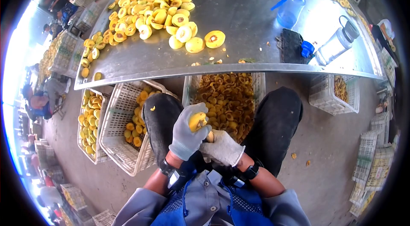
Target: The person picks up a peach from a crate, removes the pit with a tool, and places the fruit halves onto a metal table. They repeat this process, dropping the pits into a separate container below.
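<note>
Shiny metal bench [239,25] atop the head view bears yellow fruit halves [145,14]; between the knees, the gloved left hand [188,134] grasps a fruit piece [197,120], bright yellow with a brownish patch; the gloved right hand [223,148] curls just beside, its hold impossible to tell.

Glare patches the tabletop [243,17] and fisheye distortion bends edges.

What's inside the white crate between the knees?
Brownish-orange fruit pieces lie heaped in the white crate. The heap hides the bottom, the metal table hides the far end, and the left hand and right hand hide part nearest the person.
</note>
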Available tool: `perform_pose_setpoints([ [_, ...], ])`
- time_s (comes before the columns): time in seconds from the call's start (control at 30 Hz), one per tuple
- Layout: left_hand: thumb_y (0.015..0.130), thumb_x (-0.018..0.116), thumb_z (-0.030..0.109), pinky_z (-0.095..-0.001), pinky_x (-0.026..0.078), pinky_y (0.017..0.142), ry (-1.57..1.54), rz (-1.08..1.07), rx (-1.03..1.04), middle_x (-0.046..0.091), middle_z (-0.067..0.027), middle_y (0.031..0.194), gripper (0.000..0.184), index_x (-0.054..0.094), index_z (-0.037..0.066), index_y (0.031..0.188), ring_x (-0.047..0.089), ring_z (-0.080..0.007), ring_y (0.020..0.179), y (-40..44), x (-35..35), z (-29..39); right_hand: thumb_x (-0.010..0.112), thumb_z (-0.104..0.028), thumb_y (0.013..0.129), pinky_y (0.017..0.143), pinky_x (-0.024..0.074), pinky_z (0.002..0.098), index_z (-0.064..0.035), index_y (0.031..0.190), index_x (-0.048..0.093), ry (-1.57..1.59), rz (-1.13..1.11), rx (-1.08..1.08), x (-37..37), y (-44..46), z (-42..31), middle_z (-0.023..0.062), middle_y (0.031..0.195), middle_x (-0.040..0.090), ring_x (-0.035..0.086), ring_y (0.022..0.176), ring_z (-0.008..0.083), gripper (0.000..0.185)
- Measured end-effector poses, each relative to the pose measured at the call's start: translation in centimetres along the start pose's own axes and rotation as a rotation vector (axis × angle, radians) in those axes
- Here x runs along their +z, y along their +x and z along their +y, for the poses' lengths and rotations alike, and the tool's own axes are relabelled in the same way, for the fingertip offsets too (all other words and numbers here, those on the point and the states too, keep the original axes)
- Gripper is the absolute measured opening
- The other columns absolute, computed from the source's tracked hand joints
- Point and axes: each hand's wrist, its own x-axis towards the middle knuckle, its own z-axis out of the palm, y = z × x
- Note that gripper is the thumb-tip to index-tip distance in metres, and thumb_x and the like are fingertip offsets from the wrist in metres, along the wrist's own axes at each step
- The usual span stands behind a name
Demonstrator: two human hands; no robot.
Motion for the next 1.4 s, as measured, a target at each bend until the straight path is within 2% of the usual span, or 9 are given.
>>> perform_pose_setpoints([
  [0.27, 0.076, 0.068, -0.008, -0.0310, 0.053, 0.091, -0.106, 0.068, 0.001, 0.066, -0.0122, 0.120, 0.051, 0.061, -0.001, 0.126, 0.067, -0.0202, 0.102, -1.2, 0.4, -0.4, 0.067, -0.013, 0.092, 0.059, 0.0521, 0.0280, -0.0027, 0.101, 0.064, -0.094, 0.010, -0.095, -0.1, 0.8, 1.2, 0.0043, 0.074, 0.068, 0.066, 0.064, 0.0134, 0.014],
  [0.57, 0.082, 0.066, -0.007, -0.0294, 0.054, 0.089, -0.187, -0.085, -0.076, 0.069, -0.0107, 0.118, 0.044, 0.062, -0.002, 0.126, 0.069, -0.0170, 0.101, -0.5, -0.6, 0.6, 0.070, -0.018, 0.091, 0.058, 0.0493, 0.0269, -0.0041, 0.093, 0.066, -0.097, -0.044, 0.031, -0.1, -0.3, -0.6, 0.0034, 0.074, 0.069, 0.065, 0.064, 0.0123, 0.015],
  [0.8, 0.095, 0.069, 0.017, -0.0285, 0.055, 0.087, -0.312, -0.246, -0.144, 0.075, -0.0109, 0.098, 0.028, 0.071, -0.007, 0.110, 0.070, -0.0162, 0.091, 2.0, -2.7, 1.5, 0.065, -0.014, 0.089, 0.060, 0.0537, 0.0317, -0.0002, 0.100, 0.065, -0.335, -0.014, -0.200, -0.4, 0.4, -0.6, 0.0078, 0.070, 0.066, 0.068, 0.062, 0.0191, 0.018],
  [0.93, 0.097, 0.065, 0.017, -0.0283, 0.056, 0.080, -0.306, -0.274, -0.168, 0.075, -0.0119, 0.096, 0.027, 0.074, -0.008, 0.103, 0.070, -0.0162, 0.087, 3.6, -3.3, 3.1, 0.065, -0.017, 0.087, 0.068, 0.0560, 0.0371, 0.0004, 0.098, 0.066, -0.269, -0.142, 0.089, -0.9, -1.6, -6.5, 0.0149, 0.074, 0.068, 0.071, 0.071, 0.0261, 0.020],
  [1.03, 0.097, 0.065, 0.017, -0.0290, 0.056, 0.078, -0.506, -0.106, -0.052, 0.075, -0.0119, 0.093, 0.027, 0.073, -0.008, 0.103, 0.070, -0.0164, 0.083, 3.4, -2.4, 2.5, 0.064, -0.021, 0.086, 0.074, 0.0556, 0.0397, -0.0004, 0.098, 0.067, -0.869, -0.148, -0.594, -2.8, 0.5, -5.2, 0.0174, 0.077, 0.069, 0.071, 0.080, 0.0320, 0.024],
  [1.07, 0.097, 0.064, 0.014, -0.0294, 0.056, 0.077, -0.507, -0.077, -0.031, 0.075, -0.0126, 0.091, 0.025, 0.074, -0.008, 0.100, 0.070, -0.0168, 0.081, 3.5, -2.3, 2.3, 0.063, -0.025, 0.085, 0.077, 0.0549, 0.0414, -0.0024, 0.101, 0.069, -0.813, -0.176, -0.538, -3.1, 0.5, -5.4, 0.0189, 0.085, 0.071, 0.069, 0.086, 0.0357, 0.028],
  [1.17, 0.095, 0.064, 0.011, -0.0278, 0.056, 0.076, -0.347, -0.078, -0.113, 0.075, -0.0113, 0.089, 0.022, 0.075, -0.008, 0.096, 0.070, -0.0155, 0.081, 3.8, -2.4, 2.5, 0.068, -0.024, 0.090, 0.069, 0.0539, 0.0382, -0.0026, 0.095, 0.071, -0.797, -0.103, -0.220, -3.0, 1.2, -6.0, 0.0139, 0.087, 0.071, 0.068, 0.079, 0.0271, 0.022],
  [1.33, 0.092, 0.066, 0.009, -0.0248, 0.055, 0.075, -0.102, -0.163, -0.240, 0.076, -0.0087, 0.086, 0.018, 0.076, -0.007, 0.094, 0.069, -0.0126, 0.079, 4.9, -2.3, 3.4, 0.062, -0.028, 0.085, 0.080, 0.0531, 0.0425, -0.0057, 0.100, 0.073, -0.846, -0.139, -0.476, -3.8, 2.5, -4.5, 0.0194, 0.093, 0.073, 0.069, 0.090, 0.0360, 0.029],
  [1.4, 0.092, 0.064, 0.009, -0.0244, 0.054, 0.075, -0.247, -0.134, -0.234, 0.076, -0.0084, 0.086, 0.019, 0.076, -0.006, 0.093, 0.069, -0.0122, 0.078, 5.1, -1.0, 1.9, 0.063, -0.028, 0.084, 0.081, 0.0531, 0.0420, -0.0067, 0.101, 0.073, -0.749, -0.185, -0.167, -4.2, 1.0, -6.8, 0.0191, 0.094, 0.073, 0.069, 0.091, 0.0351, 0.029],
])
